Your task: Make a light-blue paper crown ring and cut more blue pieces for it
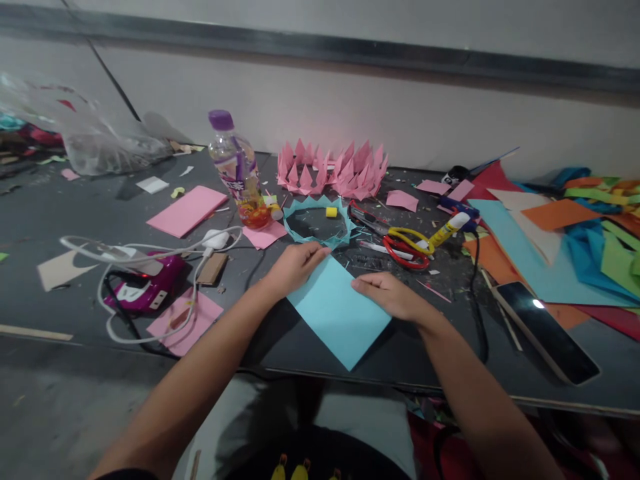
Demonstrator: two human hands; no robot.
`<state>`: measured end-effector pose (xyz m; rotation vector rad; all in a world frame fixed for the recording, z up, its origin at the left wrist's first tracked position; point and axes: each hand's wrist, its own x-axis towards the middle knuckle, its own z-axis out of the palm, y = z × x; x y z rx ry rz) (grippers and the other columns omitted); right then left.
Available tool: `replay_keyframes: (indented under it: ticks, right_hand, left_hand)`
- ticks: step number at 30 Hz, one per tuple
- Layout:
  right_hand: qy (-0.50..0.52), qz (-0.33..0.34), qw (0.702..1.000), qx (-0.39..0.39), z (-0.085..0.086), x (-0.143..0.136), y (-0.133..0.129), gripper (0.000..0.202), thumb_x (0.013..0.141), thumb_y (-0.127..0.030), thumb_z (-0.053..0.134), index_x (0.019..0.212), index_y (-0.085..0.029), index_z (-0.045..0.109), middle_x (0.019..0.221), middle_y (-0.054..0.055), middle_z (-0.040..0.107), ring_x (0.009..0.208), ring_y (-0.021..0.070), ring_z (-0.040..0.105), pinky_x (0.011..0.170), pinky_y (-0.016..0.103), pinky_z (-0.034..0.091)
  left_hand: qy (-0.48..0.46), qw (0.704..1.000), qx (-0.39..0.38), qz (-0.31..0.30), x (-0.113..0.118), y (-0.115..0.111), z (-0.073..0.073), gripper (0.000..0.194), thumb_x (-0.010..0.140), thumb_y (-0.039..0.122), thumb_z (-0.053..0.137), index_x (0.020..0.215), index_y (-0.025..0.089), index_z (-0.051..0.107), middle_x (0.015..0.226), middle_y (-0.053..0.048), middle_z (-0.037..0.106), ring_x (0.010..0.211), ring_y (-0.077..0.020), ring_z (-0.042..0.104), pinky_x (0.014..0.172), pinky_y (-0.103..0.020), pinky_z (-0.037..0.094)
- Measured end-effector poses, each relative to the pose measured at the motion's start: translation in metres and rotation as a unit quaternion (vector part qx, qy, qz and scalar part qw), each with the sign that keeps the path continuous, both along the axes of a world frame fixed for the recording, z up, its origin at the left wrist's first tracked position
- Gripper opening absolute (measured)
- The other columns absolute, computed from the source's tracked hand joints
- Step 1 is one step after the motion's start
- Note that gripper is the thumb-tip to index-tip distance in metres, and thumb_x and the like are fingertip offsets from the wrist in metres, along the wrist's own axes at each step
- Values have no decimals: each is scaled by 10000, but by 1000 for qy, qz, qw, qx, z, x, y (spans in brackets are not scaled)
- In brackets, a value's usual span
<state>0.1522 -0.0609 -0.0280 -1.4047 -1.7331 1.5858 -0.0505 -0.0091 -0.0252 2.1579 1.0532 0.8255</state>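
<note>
A light blue square of paper (343, 313) lies on the dark table near its front edge, one corner pointing toward me. My left hand (297, 267) grips its upper left side, fingers closed around the edge near the far corner. At the upper right side, my right hand (383, 293) pinches the paper between thumb and fingers. Just beyond the sheet sits a teal folded-paper ring (320, 237) with a pointed rim, and a small yellow cap (331, 212) is inside it. Behind that ring stand pink spiky paper crowns (333, 170).
Red and yellow scissors (400, 243) and a glue stick (449, 230) lie right of the ring. A phone (545, 333) and coloured papers (530, 253) are farther right. Leftward are a bottle (240, 173), pink paper (186, 211) and a purple power strip (145, 290) with white cables.
</note>
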Motion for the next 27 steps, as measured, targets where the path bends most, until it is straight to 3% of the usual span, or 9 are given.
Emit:
replay_keyframes:
  ticks: [11,17,23,27]
  right_hand:
    - [-70,34,994,77,7,7,2,431,776,-574,464,593,-185,446,556,-50,325,520,89,320,484,240,259]
    - [-29,-14,998,49,7,9,4,380,743,-543,522,676,-170,553,587,-30,444,545,108,448,540,257,396]
    - [-33,-110,990,87,2,14,8,357,740,-507,534,735,-158,613,485,-37,467,466,103,445,498,247,354]
    - [-43,-142,982,115,-1,16,10,367,750,-478,526,817,-143,659,466,-33,475,458,110,452,501,254,342]
  left_hand:
    - [21,999,21,40,-10,6,2,354,866,364,388,567,199,295,503,66,267,474,-87,291,486,-222,223]
    - [23,994,24,103,-18,11,7,341,862,386,380,582,194,351,510,57,303,484,-96,325,490,-235,228]
    - [-3,985,43,167,-21,13,6,342,857,381,393,577,199,318,520,51,314,499,-101,333,497,-242,230]
    - [-6,984,44,175,-20,12,6,338,856,375,394,578,197,325,513,54,307,488,-98,333,487,-242,220]
